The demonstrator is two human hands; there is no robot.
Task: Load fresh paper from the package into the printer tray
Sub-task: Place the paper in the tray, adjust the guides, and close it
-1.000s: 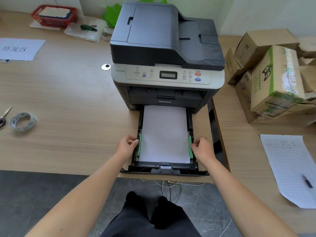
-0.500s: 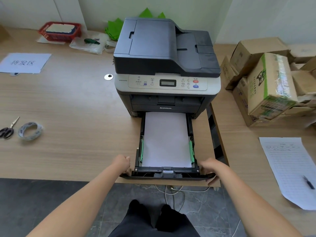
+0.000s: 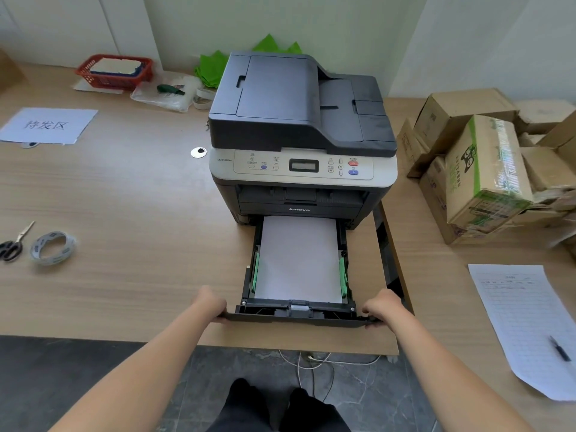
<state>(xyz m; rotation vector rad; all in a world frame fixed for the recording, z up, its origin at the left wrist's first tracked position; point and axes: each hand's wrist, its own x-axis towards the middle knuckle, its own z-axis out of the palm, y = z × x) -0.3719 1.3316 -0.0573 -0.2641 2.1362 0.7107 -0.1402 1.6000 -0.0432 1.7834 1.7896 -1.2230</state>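
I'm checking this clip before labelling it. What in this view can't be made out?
Head view only:
- How thick the paper stack is: the tray walls hide its edges.
- The tray's rear end: hidden inside the printer.
- Fingers of the left hand and right hand: curled under the tray's front lip.
- Text on the form at right: too small.
- No paper package is recognisable.

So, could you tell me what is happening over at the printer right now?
A person is reloading the Lenovo printer on the wooden desk. Its paper tray is pulled out, and a stack of white paper lies flat in it between the green side guides. The left hand and right hand grip the tray's front corners, probably to slide it back in.
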